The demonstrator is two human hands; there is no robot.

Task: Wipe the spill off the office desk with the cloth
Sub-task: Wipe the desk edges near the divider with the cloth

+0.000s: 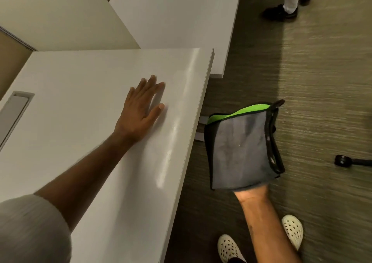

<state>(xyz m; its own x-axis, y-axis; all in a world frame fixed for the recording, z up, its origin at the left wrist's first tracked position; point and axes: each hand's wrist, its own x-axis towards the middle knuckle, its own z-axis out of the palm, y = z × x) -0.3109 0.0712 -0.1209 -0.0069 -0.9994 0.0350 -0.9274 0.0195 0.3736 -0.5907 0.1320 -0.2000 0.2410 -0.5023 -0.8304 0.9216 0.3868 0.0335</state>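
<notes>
My left hand (141, 109) lies flat, palm down and fingers spread, on the white office desk (80, 142), near its right edge. A wet, shiny streak (171, 142) runs along the desk surface just right of that hand. My right hand (251, 194) is off the desk, out over the carpet, holding a folded grey cloth (241, 152) with black trim and a green underside. The cloth covers the fingers; only the wrist and heel of the hand show.
A cable slot (15, 109) is cut into the desk at left. A second white desk (171, 21) and a beige partition (60, 17) stand behind. Another person's legs and black shoes (281, 11) are at top right. A chair caster (342, 160) sits on the carpet.
</notes>
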